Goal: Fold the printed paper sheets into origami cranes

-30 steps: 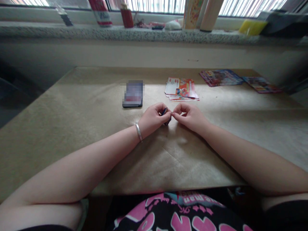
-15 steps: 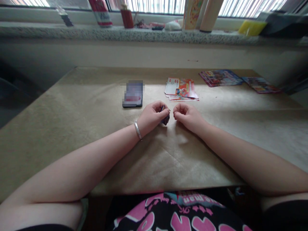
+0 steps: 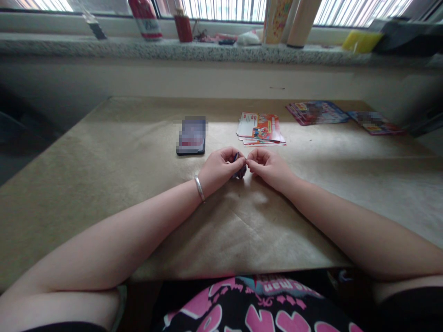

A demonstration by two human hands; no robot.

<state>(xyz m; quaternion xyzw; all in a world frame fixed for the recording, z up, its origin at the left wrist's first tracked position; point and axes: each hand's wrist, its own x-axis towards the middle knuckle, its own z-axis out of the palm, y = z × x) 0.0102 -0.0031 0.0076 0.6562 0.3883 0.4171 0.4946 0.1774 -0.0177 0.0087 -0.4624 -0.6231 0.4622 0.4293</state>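
My left hand [image 3: 223,163], with a silver bangle at the wrist, is closed around a small, dark bluish-purple crumpled piece [image 3: 240,172]. Fingers cover most of that piece, and its kind cannot be made out. My right hand [image 3: 266,164] is closed in a pinch, its fingertips meeting the left thumb tip at the edge of the piece. What lies in the right pinch is too small to tell. Both hands rest low over the table, just in front of a pile of red-and-white printed cards [image 3: 261,127].
A dark-edged stack with a blurred top [image 3: 191,135] lies left of the cards. Colourful printed packets [image 3: 321,113] and another group of packets [image 3: 377,123] lie at the back right. Behind the table [image 3: 104,184], a stone windowsill [image 3: 207,50] holds bottles and a yellow item [image 3: 362,41].
The gap between my hands has closed: the right fingertips now touch at the left thumb tip. My left hand and its dark piece have shifted slightly right.
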